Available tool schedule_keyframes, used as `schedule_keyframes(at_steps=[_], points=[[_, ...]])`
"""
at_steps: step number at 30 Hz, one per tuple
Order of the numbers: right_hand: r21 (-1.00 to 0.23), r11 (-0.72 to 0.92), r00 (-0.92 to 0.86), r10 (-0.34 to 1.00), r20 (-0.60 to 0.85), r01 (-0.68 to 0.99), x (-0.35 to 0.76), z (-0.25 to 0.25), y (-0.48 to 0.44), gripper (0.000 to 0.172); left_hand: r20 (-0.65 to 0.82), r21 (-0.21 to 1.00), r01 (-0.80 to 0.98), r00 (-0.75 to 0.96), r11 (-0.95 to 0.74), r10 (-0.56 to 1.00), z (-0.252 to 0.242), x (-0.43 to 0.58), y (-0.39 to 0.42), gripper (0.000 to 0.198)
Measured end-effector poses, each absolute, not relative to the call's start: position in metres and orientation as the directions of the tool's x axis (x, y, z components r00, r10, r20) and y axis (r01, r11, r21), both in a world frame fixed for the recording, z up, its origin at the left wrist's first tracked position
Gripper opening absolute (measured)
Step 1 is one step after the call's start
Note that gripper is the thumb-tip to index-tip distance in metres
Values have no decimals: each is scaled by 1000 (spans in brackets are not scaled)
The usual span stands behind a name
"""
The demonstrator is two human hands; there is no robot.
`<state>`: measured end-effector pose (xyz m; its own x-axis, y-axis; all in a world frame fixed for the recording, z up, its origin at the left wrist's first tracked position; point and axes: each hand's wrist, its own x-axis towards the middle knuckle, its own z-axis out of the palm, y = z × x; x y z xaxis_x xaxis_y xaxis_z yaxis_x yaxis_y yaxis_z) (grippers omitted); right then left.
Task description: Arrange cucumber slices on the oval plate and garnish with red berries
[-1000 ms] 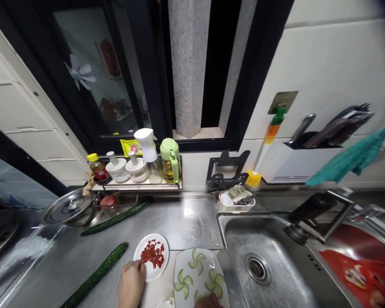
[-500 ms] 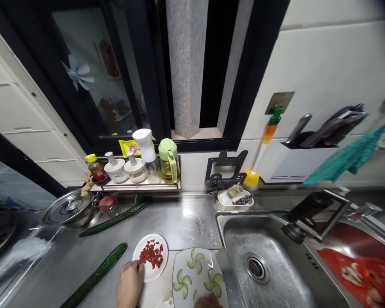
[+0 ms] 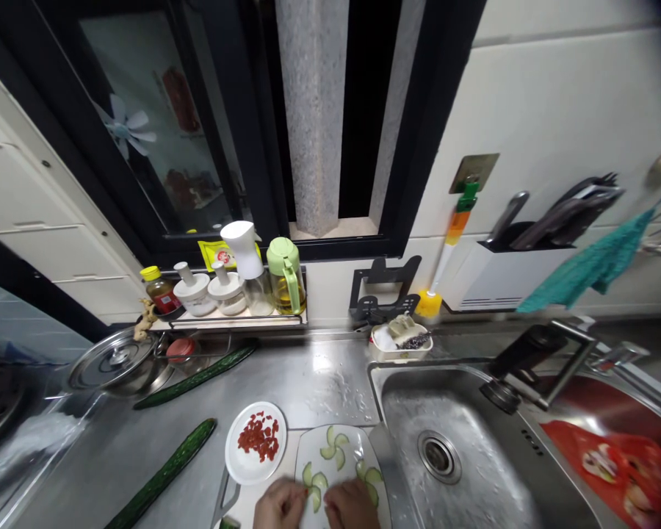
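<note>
My left hand [image 3: 280, 504] is over the left edge of the white plate [image 3: 383, 459], its fingers pinched with a speck of red, seemingly a goji berry, at the tips. Facing it, my right hand [image 3: 352, 505] is above the same plate with fingers curled together; what they hold, if anything, is hidden. Cucumber slices [image 3: 335, 447] lie on that plate in pinwheel shapes, the nearest partly covered by my hands. Left of it, a round white dish [image 3: 236, 469] holds small red goji berries [image 3: 258, 436]. Both plates rest partly on a pale cutting board [image 3: 247, 499].
Two whole cucumbers [image 3: 165, 474] lie on the steel counter at left, near a lidded pot [image 3: 113, 360]. Seasoning jars and an oil bottle [image 3: 285, 275] stand on a rack behind. At right are the sink [image 3: 402, 419], tap [image 3: 567, 367] and red bag [image 3: 611, 470].
My left hand has moved right, from the dish of goji berries to the cucumber plate. My right hand has come further into view beside it. The view has shifted slightly.
</note>
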<state>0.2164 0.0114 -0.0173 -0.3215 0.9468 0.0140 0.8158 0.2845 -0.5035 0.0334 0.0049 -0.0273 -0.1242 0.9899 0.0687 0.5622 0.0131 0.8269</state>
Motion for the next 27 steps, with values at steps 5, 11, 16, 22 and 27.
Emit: schedule_keyframes(at_steps=[5,11,16,22,27], points=[[-614,186,-267,963,-41,767,202,3,24,17,91,743,663,34,-91,995,-45,38,3,41],[-556,123,-226,967,-120,822,194,-2,32,22,363,557,764,129,-326,923,-50,26,4,20],[-545,128,-238,962,-136,828,190,-8,32,18,428,482,790,165,-379,888,-47,26,10,14],[-552,103,-182,979,-90,827,185,9,35,19,338,480,834,112,-273,935,-47,37,19,16],[-527,69,-175,973,-153,847,185,15,37,20,343,437,848,151,-300,927,-48,37,19,14]])
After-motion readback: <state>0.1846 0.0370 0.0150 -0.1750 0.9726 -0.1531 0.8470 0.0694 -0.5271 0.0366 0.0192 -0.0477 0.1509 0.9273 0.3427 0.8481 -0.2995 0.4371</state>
